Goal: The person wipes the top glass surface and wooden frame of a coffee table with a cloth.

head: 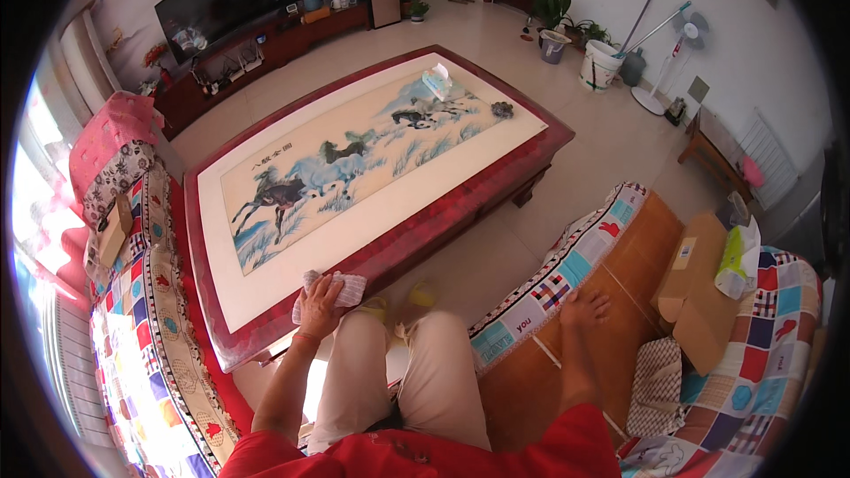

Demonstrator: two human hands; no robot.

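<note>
My left hand [320, 307] lies over a folded, light pinkish-grey cloth [350, 288] at the near edge of a large low table [425, 239]. The table has a dark red border around a pale top bearing a picture of running horses [339, 166]. My right hand [584, 311] rests palm down with fingers apart on the brown seat surface [617, 265] to my right, holding nothing. A patchwork cover [524, 325] with printed letters runs along the front edge of that seat.
On the table's far end are a tissue box [438, 82] and a small dark object [503, 109]. An opened cardboard box [690, 279] and a green-and-white tissue pack [736, 259] sit at right. A patchwork-covered sofa [133, 345] flanks the left; a standing fan [654, 99] is beyond.
</note>
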